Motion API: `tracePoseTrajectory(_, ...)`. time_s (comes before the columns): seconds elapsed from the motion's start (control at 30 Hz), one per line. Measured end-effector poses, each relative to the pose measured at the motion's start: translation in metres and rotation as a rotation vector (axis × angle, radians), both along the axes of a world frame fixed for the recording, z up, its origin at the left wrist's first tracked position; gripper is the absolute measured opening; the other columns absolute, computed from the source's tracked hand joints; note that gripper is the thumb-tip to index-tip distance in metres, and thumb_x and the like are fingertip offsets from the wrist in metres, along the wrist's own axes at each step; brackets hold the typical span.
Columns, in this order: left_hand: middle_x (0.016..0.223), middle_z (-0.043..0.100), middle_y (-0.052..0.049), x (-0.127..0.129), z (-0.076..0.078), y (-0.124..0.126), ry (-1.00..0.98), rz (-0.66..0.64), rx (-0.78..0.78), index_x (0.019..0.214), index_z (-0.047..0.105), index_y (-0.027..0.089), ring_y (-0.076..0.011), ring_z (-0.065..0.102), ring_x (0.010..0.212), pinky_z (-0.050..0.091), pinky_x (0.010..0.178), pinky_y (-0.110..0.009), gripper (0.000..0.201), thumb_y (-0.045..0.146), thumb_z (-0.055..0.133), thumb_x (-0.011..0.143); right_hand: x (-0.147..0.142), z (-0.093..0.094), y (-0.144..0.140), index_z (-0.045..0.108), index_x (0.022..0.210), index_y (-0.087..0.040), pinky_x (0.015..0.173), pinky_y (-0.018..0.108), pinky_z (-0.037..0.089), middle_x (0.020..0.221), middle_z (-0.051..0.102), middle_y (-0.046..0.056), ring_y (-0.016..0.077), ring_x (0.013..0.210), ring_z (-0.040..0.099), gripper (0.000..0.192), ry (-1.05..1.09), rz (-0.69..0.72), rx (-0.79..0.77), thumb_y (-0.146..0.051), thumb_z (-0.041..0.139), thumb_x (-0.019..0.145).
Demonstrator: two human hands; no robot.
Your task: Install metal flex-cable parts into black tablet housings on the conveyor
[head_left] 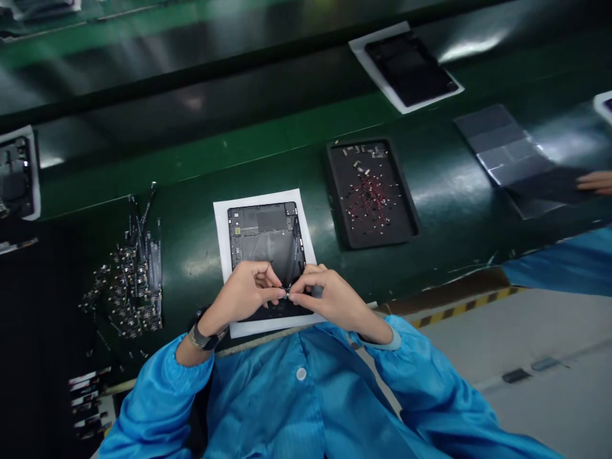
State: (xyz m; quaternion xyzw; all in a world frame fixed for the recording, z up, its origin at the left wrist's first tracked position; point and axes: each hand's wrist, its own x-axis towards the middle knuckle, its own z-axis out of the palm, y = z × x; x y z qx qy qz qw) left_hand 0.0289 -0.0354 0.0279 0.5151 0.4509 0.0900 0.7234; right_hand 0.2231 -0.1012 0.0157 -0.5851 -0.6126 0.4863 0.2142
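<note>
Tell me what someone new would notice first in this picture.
Both hands, left and right, meet at the near edge of an open tablet on a white sheet, pinching a tiny part between the fingertips. To the left lies a heap of small cables; to the right a black tray holds red-wired pieces. At far right another person's hand rests on grey sheets.
</note>
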Motion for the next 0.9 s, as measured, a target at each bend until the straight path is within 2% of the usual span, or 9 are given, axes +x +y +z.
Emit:
tracePoseTrajectory(0.1,0.057,0.068,-0.003,0.0,-0.001,0.003,-0.04,-0.005,-0.088,0.072,0.061,0.013,-0.0129,0.062,0.052,0.052,0.052,-0.024,0.023,0.021,0.081,0.067,0.003,-0.001,0.0,0.075,0.078,-0.023,0.083,0.038,0.039,0.075,0.067,0.002,0.0178,0.074,0.057,0.011,0.04,0.009,0.01,-0.029,0.071,0.086)
tracePoseTrajectory(0.27,0.055,0.066,-0.003,0.002,-0.003,0.004,-0.075,-0.005,-0.138,0.07,0.061,0.012,-0.0126,0.062,0.05,0.051,0.052,-0.023,0.027,0.022,0.085,0.062,0.005,-0.004,-0.002,0.075,0.077,-0.022,0.08,0.037,0.038,0.075,0.067,0.003,0.0189,0.076,0.057,0.015,0.073,0.0,0.023,-0.033,0.071,0.086)
tracePoseTrajectory(0.67,0.054,0.065,-0.001,0.007,-0.005,0.002,-0.017,-0.013,-0.108,0.067,0.059,0.013,-0.0121,0.062,0.051,0.047,0.052,-0.022,0.018,0.014,0.077,0.066,0.004,-0.007,-0.002,0.074,0.073,-0.02,0.08,0.034,0.037,0.073,0.067,0.001,0.0166,0.074,0.058,0.011,0.084,-0.005,0.06,-0.02,0.073,0.084)
tracePoseTrajectory(0.8,0.061,0.067,-0.001,0.003,0.002,0.001,0.049,-0.083,0.018,0.071,0.062,0.014,-0.0134,0.062,0.055,0.047,0.056,-0.024,0.012,0.018,0.074,0.072,0.004,-0.003,0.0,0.075,0.078,-0.02,0.08,0.035,0.04,0.074,0.07,0.001,0.0172,0.074,0.057,0.009,0.103,0.025,0.088,-0.02,0.071,0.085)
tracePoseTrajectory(0.9,0.076,0.072,-0.003,-0.006,0.012,-0.001,0.187,-0.165,0.296,0.074,0.07,0.017,-0.0168,0.064,0.071,0.048,0.066,-0.028,0.006,0.021,0.074,0.076,0.006,0.001,0.004,0.076,0.094,-0.02,0.076,0.033,0.045,0.084,0.074,0.004,0.0174,0.074,0.056,0.011,0.166,0.012,0.109,-0.022,0.069,0.086)
